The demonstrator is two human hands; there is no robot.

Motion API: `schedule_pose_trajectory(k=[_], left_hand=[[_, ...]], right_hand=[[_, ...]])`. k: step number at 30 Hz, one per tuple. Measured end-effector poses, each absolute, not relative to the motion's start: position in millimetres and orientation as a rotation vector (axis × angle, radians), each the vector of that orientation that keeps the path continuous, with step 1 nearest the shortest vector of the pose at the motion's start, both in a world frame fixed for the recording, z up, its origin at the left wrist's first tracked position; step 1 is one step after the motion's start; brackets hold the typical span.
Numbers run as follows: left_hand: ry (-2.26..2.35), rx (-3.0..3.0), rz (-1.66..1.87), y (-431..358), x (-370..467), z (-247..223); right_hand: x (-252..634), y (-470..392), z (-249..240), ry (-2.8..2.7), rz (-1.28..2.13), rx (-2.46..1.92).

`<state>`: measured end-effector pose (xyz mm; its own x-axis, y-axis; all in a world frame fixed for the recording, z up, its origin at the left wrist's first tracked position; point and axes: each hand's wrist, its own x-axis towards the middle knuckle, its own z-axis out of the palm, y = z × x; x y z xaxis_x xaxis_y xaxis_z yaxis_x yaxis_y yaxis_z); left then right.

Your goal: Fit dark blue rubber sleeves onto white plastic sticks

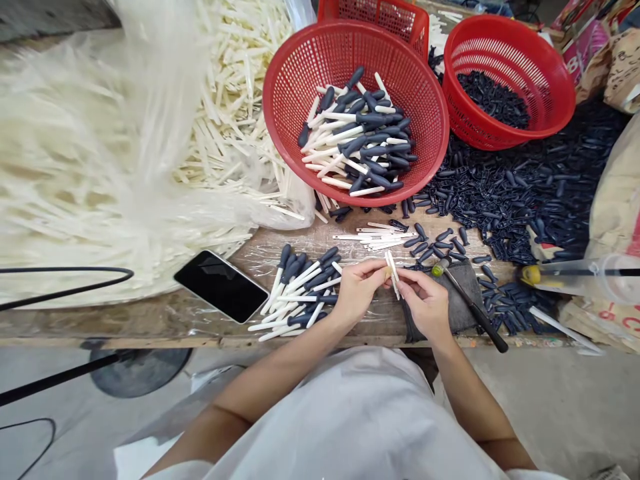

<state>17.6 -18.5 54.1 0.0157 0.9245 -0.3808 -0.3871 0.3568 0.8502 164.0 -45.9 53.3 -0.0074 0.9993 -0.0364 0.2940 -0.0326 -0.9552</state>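
Observation:
Both hands meet over the bench, holding several slim cream-white plastic sticks (393, 272) upright between them. My left hand (361, 288) pinches the sticks from the left, and my right hand (425, 301) grips them from the right with its fingertips. Just beyond lies a small row of loose white sticks (375, 236), with scattered dark blue handle pieces (440, 243) beside it. Left of my left hand is a pile of white sticks with dark handles fitted (300, 287). A hammer (473, 303) with a yellow-green head rests on a dark grey pad (463, 287), close by my right hand.
A red basket (277, 120) holds handled sticks; another red basket (550, 120) holds dark pieces. A heap of dark handle pieces (540, 180) spreads on the right. Plastic-wrapped white sticks (220, 127) fill the left. A phone (220, 285) lies near the front edge.

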Motion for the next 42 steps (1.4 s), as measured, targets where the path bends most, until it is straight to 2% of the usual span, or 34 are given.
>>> schedule_pose_trajectory(k=[6, 10, 16, 21, 28, 34, 39, 42], left_hand=[[1.088, 0.645, 1.116, -20, 16, 53], [1.108, 0.721, 1.071, -22, 9, 50], [1.129, 1.326, 0.978, -24, -9, 47], [1.132, 1.591, 1.117, -25, -21, 42], [0.870, 2.078, 0.618, -27, -19, 42], [1.102, 1.629, 0.712, -28, -14, 28], [1.086, 1.164, 0.738, -24, -12, 18], [1.083, 1.060, 0.787, -23, -9, 20]], right_hand=[[165, -45, 61, -1.852, 0.758, -1.432], [169, -47, 62, -1.922, 0.589, -1.422], [179, -51, 65, -1.944, 0.750, -1.381], [190, -50, 67, -1.911, 0.860, -1.474], [188, -43, 71, -2.357, 0.575, -1.213], [186, 25, 62, -2.390, 1.050, -1.306], [173, 103, 37, -2.366, 0.427, -1.897], [156, 126, 22, -2.377, 0.337, -1.991]])
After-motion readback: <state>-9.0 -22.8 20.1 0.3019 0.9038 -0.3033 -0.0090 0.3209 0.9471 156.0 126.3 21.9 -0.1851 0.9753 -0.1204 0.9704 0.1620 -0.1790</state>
